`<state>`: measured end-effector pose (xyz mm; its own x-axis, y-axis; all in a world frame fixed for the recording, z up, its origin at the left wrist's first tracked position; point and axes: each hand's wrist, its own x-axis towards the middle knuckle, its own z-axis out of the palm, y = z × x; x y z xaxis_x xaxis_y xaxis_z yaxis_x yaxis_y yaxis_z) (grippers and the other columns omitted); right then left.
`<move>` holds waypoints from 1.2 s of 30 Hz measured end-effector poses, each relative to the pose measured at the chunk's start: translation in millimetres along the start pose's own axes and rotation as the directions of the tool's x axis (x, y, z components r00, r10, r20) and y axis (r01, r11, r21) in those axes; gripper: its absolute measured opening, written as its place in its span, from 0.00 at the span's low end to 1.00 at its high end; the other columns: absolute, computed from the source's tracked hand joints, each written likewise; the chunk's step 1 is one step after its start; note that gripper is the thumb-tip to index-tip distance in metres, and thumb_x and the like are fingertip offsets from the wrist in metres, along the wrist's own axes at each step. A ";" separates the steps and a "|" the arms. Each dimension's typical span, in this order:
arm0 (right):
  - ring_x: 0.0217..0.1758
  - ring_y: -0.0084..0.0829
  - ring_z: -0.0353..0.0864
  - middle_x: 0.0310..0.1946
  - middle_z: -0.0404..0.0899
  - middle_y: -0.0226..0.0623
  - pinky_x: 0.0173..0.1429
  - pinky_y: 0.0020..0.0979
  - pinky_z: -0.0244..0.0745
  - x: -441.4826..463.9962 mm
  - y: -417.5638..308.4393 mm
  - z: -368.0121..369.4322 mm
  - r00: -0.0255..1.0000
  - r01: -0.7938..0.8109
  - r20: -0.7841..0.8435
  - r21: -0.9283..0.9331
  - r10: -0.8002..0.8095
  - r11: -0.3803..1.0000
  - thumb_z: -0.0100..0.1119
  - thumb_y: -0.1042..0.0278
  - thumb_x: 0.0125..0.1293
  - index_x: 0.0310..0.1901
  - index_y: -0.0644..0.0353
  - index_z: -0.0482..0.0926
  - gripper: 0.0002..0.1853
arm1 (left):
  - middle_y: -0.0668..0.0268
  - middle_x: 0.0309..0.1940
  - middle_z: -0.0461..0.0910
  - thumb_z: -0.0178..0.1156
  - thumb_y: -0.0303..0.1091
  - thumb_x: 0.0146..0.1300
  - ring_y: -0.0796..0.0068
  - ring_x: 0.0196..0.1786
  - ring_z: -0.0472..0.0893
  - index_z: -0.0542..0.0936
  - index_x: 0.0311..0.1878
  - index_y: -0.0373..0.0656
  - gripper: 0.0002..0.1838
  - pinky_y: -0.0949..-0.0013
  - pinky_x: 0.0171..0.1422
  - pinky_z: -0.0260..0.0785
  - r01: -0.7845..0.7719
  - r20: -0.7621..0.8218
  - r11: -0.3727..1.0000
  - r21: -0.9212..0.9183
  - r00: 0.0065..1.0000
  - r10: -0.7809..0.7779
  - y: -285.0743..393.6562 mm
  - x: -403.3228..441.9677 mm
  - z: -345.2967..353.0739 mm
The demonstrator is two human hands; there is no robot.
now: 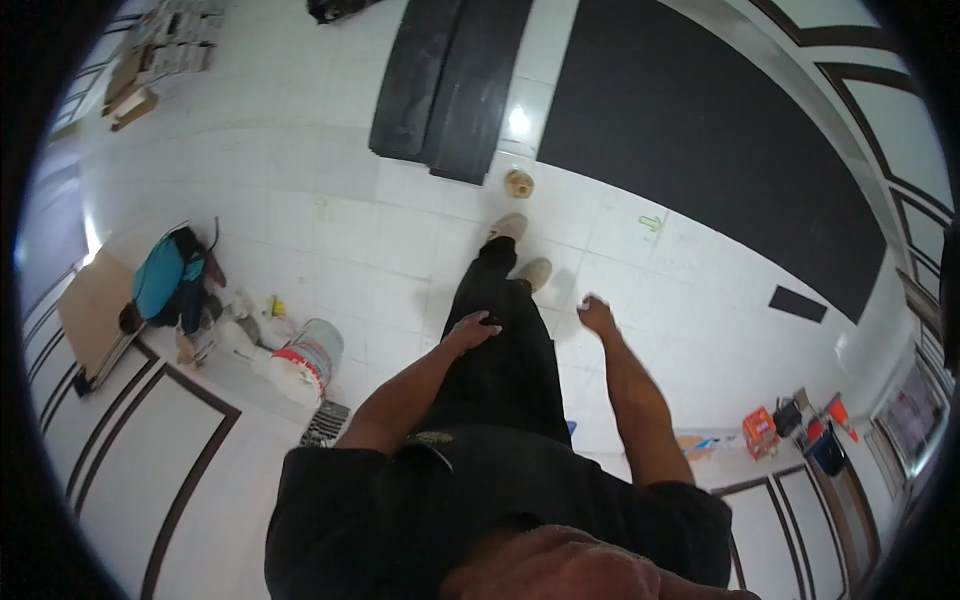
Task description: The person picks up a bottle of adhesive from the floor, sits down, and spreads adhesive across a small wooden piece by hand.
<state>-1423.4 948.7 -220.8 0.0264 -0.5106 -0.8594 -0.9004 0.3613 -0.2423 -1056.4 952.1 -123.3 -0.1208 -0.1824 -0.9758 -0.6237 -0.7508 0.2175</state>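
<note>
My left hand point(472, 330) hangs beside my dark trouser leg, thumb and fingers a little apart, holding nothing I can see. Out to the other side, my right hand point(597, 315) is loosely curled above the white tiled floor point(400, 230), and no object shows in it. In front of my shoes point(508, 228) lies a tan roll point(519, 184), perhaps tape. Beyond it are long black panels point(450, 90), overlapping one another. A broad black sheet point(700, 150) covers the floor to the right.
At left a person in a teal top point(165, 275) crouches by the wall, near a bucket point(315, 350). A small black strip point(798, 304) lies beside the sheet's near edge. An orange-red box point(760, 430) stands at right. Stacked boxes point(175, 45) are at far left.
</note>
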 end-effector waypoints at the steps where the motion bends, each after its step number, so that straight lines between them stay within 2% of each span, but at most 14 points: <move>1: 0.59 0.54 0.81 0.53 0.82 0.52 0.63 0.50 0.76 21.1 -6.1 -22.0 0.998 0.034 -0.045 -0.007 -0.035 0.999 0.62 0.54 0.62 0.55 0.59 0.79 0.23 | 0.55 0.78 0.60 0.69 0.59 0.57 0.51 0.79 0.60 0.64 0.78 0.52 0.48 0.51 0.80 0.57 0.022 0.040 0.999 0.036 0.999 -0.024 -5.2 9.9 9.9; 5: 0.55 0.51 0.84 0.47 0.85 0.53 0.60 0.44 0.78 72.0 -123.7 -140.8 0.981 0.082 -0.179 -0.005 -0.081 0.997 0.67 0.51 0.61 0.55 0.58 0.78 0.26 | 0.56 0.81 0.51 0.73 0.57 0.54 0.44 0.80 0.57 0.56 0.81 0.61 0.54 0.45 0.80 0.56 0.033 0.069 0.983 0.182 0.997 -0.046 18.3 12.2 22.9; 6: 0.54 0.49 0.85 0.46 0.85 0.53 0.59 0.42 0.79 79.3 -155.8 -165.5 0.986 0.105 -0.141 0.102 -0.090 0.989 0.69 0.50 0.60 0.57 0.58 0.77 0.28 | 0.56 0.82 0.48 0.75 0.56 0.52 0.41 0.80 0.56 0.53 0.81 0.66 0.56 0.43 0.79 0.57 0.068 0.062 0.973 0.222 0.995 -0.083 28.2 9.7 21.5; 8: 0.52 0.44 0.86 0.48 0.86 0.49 0.58 0.40 0.79 109.8 -191.3 -177.2 0.966 0.195 -0.191 0.082 -0.177 0.977 0.72 0.45 0.59 0.58 0.59 0.76 0.32 | 0.55 0.83 0.46 0.77 0.55 0.49 0.38 0.80 0.55 0.50 0.81 0.70 0.60 0.41 0.78 0.57 0.097 0.062 0.964 0.247 0.991 -0.116 40.9 6.3 18.2; 10: 0.56 0.44 0.84 0.51 0.84 0.48 0.60 0.39 0.78 125.8 -236.3 -185.0 0.981 0.138 -0.141 0.040 -0.131 0.990 0.73 0.44 0.57 0.60 0.57 0.75 0.35 | 0.51 0.82 0.45 0.80 0.53 0.46 0.35 0.78 0.56 0.49 0.81 0.71 0.62 0.41 0.76 0.61 0.084 0.030 0.966 0.243 0.995 -0.094 48.1 8.0 10.4; 12: 0.61 0.42 0.82 0.56 0.82 0.49 0.62 0.39 0.77 138.8 -263.4 -175.1 0.984 0.109 -0.120 -0.177 -0.131 0.978 0.74 0.41 0.55 0.63 0.54 0.73 0.39 | 0.50 0.82 0.46 0.79 0.54 0.46 0.34 0.78 0.58 0.51 0.80 0.70 0.61 0.41 0.75 0.63 0.079 -0.014 0.980 0.182 0.997 -0.078 56.4 3.0 4.3; 13: 0.65 0.45 0.78 0.61 0.78 0.49 0.65 0.46 0.74 142.8 -275.9 -167.8 0.988 0.104 -0.084 -0.269 -0.131 0.958 0.72 0.38 0.55 0.66 0.52 0.71 0.41 | 0.48 0.81 0.48 0.79 0.54 0.45 0.33 0.77 0.60 0.54 0.80 0.69 0.60 0.41 0.73 0.65 0.076 -0.064 0.989 0.127 0.996 -0.068 58.6 2.4 1.2; 18: 0.67 0.55 0.74 0.63 0.75 0.47 0.67 0.59 0.67 182.1 -286.9 -102.0 0.993 0.052 -0.069 -0.491 -0.098 0.870 0.65 0.36 0.59 0.68 0.48 0.70 0.40 | 0.48 0.78 0.55 0.78 0.52 0.47 0.31 0.72 0.66 0.61 0.76 0.65 0.52 0.41 0.70 0.69 0.069 -0.187 0.998 -0.011 0.980 -0.070 61.1 7.8 -0.1; 20: 0.68 0.52 0.73 0.63 0.76 0.46 0.71 0.58 0.62 204.6 -272.9 -71.9 0.947 -0.039 -0.276 -0.611 -0.166 0.791 0.61 0.36 0.62 0.70 0.47 0.68 0.38 | 0.48 0.78 0.56 0.77 0.52 0.48 0.31 0.72 0.66 0.62 0.75 0.65 0.51 0.41 0.69 0.70 0.042 -0.223 0.998 -0.051 0.973 -0.052 60.7 4.6 0.8; 22: 0.69 0.50 0.73 0.64 0.76 0.45 0.74 0.58 0.58 224.4 -272.1 -69.7 0.987 -0.024 -0.141 -0.619 -0.081 0.785 0.57 0.36 0.64 0.72 0.45 0.65 0.38 | 0.50 0.78 0.53 0.77 0.52 0.48 0.32 0.73 0.65 0.63 0.74 0.65 0.49 0.40 0.69 0.70 0.048 -0.228 0.996 -0.081 0.971 -0.065 54.0 2.0 10.0; 25: 0.67 0.46 0.77 0.62 0.79 0.44 0.74 0.57 0.58 235.1 -269.8 -64.9 0.988 -0.032 -0.136 -0.660 -0.077 0.751 0.60 0.51 0.63 0.73 0.46 0.63 0.36 | 0.51 0.79 0.51 0.77 0.52 0.48 0.34 0.74 0.63 0.63 0.74 0.66 0.49 0.37 0.71 0.67 0.064 -0.200 0.986 -0.155 0.975 -0.095 43.0 0.7 17.0; 26: 0.67 0.43 0.78 0.58 0.83 0.42 0.75 0.55 0.56 224.1 -282.3 -71.0 0.992 -0.019 -0.103 -0.659 -0.066 0.752 0.60 0.56 0.64 0.68 0.50 0.69 0.30 | 0.51 0.79 0.51 0.77 0.52 0.48 0.34 0.74 0.63 0.63 0.74 0.66 0.49 0.37 0.71 0.67 0.077 -0.237 0.980 -0.184 0.964 -0.120 37.9 -1.5 21.0; 31: 0.51 0.46 0.86 0.45 0.87 0.43 0.64 0.53 0.63 191.7 -270.1 -79.2 0.955 0.062 -0.163 -0.707 -0.248 0.705 0.57 0.54 0.64 0.60 0.50 0.76 0.23 | 0.52 0.80 0.51 0.77 0.56 0.49 0.35 0.76 0.62 0.61 0.76 0.67 0.52 0.38 0.74 0.63 0.079 -0.178 0.983 -0.167 0.978 -0.109 36.0 -5.2 32.2; 36: 0.56 0.44 0.83 0.45 0.87 0.43 0.70 0.51 0.56 92.3 -280.9 -112.3 0.918 0.192 -0.052 -0.808 -0.393 0.556 0.60 0.52 0.59 0.63 0.47 0.77 0.29 | 0.51 0.80 0.51 0.74 0.61 0.50 0.37 0.76 0.62 0.57 0.78 0.63 0.54 0.39 0.75 0.61 0.005 -0.256 0.990 -0.140 0.966 -0.041 12.1 -11.8 52.5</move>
<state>-1216.9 712.4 -181.5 0.3555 -0.6513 -0.6704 -0.8469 -0.5279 0.0637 -1103.1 978.4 -110.4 0.1064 -0.3073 -0.9456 -0.5098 -0.8334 0.2135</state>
